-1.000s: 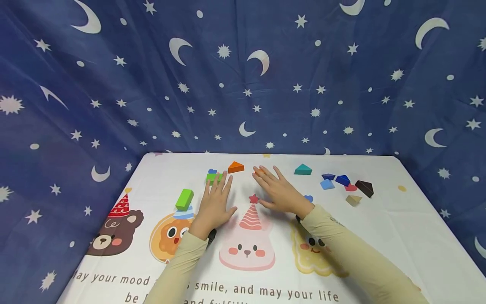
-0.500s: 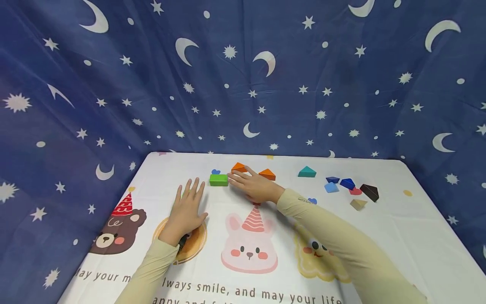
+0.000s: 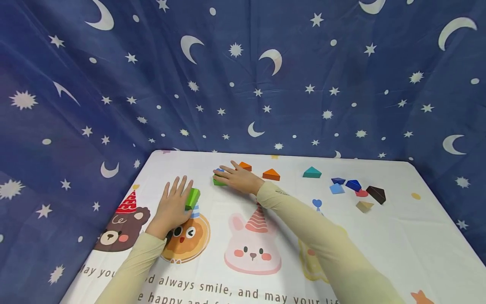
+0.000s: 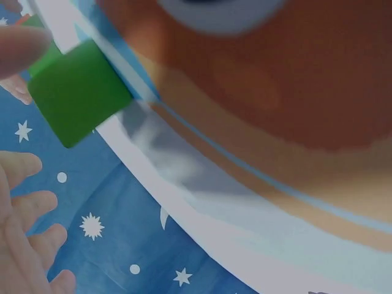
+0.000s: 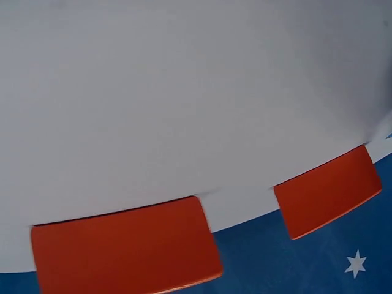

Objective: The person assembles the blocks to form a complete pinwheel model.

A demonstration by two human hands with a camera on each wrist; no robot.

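My left hand (image 3: pixel 171 211) has its fingers extended and spread beside a bright green rectangular block (image 3: pixel 193 198) on the white cloth. In the left wrist view, that green block (image 4: pixel 79 92) lies between the thumb (image 4: pixel 21 49) and the other fingers (image 4: pixel 37 208), with a gap on the finger side. Farther back, my right hand (image 3: pixel 243 180) reaches leftward, its fingers stretched over a second green block (image 3: pixel 219 182) and partly covering it. Whether they touch it I cannot tell. Two orange triangular blocks (image 3: pixel 271 174) stand just behind the right hand; both orange blocks (image 5: pixel 128 251) fill the lower right wrist view.
A teal triangular block (image 3: pixel 312 172) stands at the back, right of centre. Farther right lie a light blue block (image 3: pixel 336 188), dark blue blocks (image 3: pixel 353 185), a black block (image 3: pixel 376 194) and a tan block (image 3: pixel 364 206). A starry blue curtain (image 3: pixel 243 84) rises behind the table.
My right hand has moved left, from near the orange blocks to over the back green block. The left hand has shifted left and now lies beside the front green block.
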